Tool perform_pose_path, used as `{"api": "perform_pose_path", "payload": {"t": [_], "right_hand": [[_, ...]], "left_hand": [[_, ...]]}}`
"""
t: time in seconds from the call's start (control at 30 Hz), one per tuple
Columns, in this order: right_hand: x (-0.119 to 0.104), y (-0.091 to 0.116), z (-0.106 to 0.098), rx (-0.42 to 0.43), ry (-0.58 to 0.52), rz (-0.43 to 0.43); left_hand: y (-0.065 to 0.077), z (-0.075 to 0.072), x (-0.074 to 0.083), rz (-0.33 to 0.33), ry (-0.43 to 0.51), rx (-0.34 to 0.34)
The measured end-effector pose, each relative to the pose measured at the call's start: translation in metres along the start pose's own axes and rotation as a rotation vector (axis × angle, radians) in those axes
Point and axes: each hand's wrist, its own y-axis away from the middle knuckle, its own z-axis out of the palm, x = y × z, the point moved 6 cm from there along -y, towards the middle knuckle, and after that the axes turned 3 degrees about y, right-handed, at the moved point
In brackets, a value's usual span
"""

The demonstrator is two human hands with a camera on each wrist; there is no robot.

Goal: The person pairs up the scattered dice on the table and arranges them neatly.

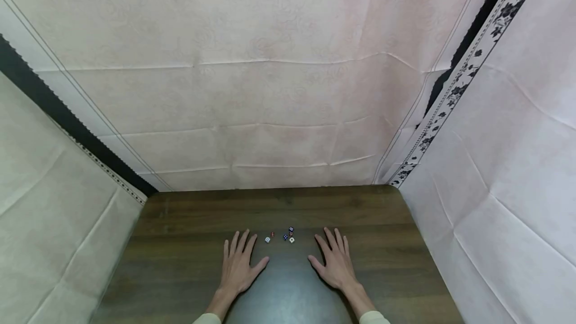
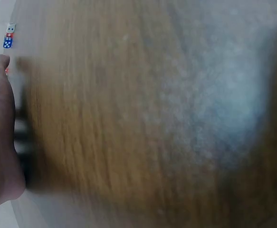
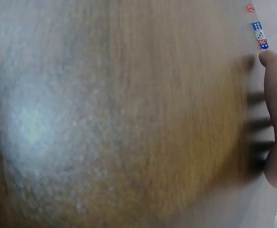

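Several small dice lie on the wooden table between the two hands. A white die (image 1: 267,239) and a red die (image 1: 272,234) are on the left. To their right a blue die (image 1: 285,237), a second blue die (image 1: 291,229) and a second white die (image 1: 291,240) cluster around another red die (image 1: 290,234). My left hand (image 1: 237,265) lies palm down with fingers spread, left of the dice. On the other side, my right hand (image 1: 336,263) is spread the same way, thumb pointing inward. Neither hand touches a die. The left wrist view shows a blue die (image 2: 7,42) beyond the thumb.
The brown wooden table (image 1: 189,214) has rounded far corners. A pale patterned cloth (image 1: 270,94) hangs behind it, with more cloth (image 1: 504,174) on the right and a plain sheet (image 1: 54,204) on the left.
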Motion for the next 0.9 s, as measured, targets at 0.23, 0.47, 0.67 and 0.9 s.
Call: {"api": "perform_pose_path", "payload": {"t": [0.23,0.47,0.67,0.9], "right_hand": [[-0.003,0.0,-0.004,0.057,-0.044,-0.02],[-0.007,-0.001,-0.008,0.129,-0.072,-0.042],[-0.012,-0.005,-0.011,0.161,-0.1,-0.045],[-0.021,-0.009,-0.009,0.178,-0.131,-0.077]], "left_hand": [[0.0,-0.002,0.004,-0.026,0.014,-0.033],[-0.001,-0.004,0.007,-0.023,0.052,-0.006],[-0.002,-0.006,0.01,-0.023,0.068,0.015],[-0.003,-0.006,0.013,-0.009,0.061,0.06]]}}
